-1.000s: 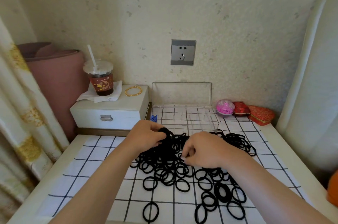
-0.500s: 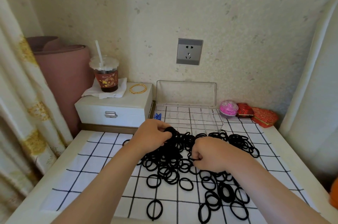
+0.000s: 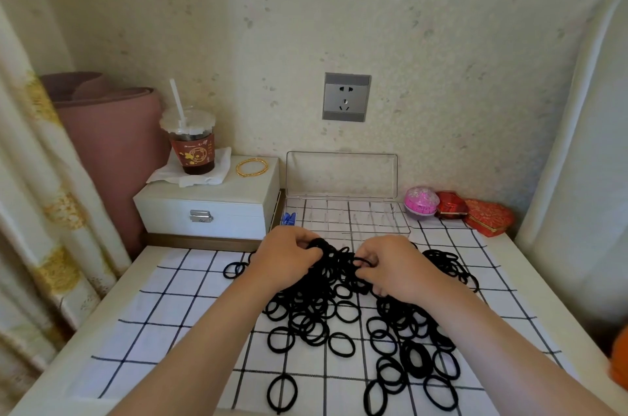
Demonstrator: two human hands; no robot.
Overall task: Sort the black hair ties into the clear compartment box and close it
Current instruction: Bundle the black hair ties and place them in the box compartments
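Note:
Several black hair ties (image 3: 343, 317) lie in a loose pile on the white grid-patterned cloth (image 3: 176, 306). My left hand (image 3: 289, 254) grips a bunch of ties at the pile's far edge. My right hand (image 3: 390, 266) pinches ties from the same bunch, close beside the left. Just behind both hands sits the clear compartment box (image 3: 343, 215), its lid (image 3: 341, 174) standing open against the wall. Its compartments look empty.
A white drawer box (image 3: 207, 208) stands at back left with an iced drink cup (image 3: 192, 143) and a gold bangle (image 3: 252, 166) on top. A pink round case (image 3: 421, 203) and red boxes (image 3: 475, 213) sit at back right. A blue clip (image 3: 288, 218) lies beside the box.
My right hand has moved up and left toward my left hand and now pinches ties at the same bunch. The left hand stays on its bunch.

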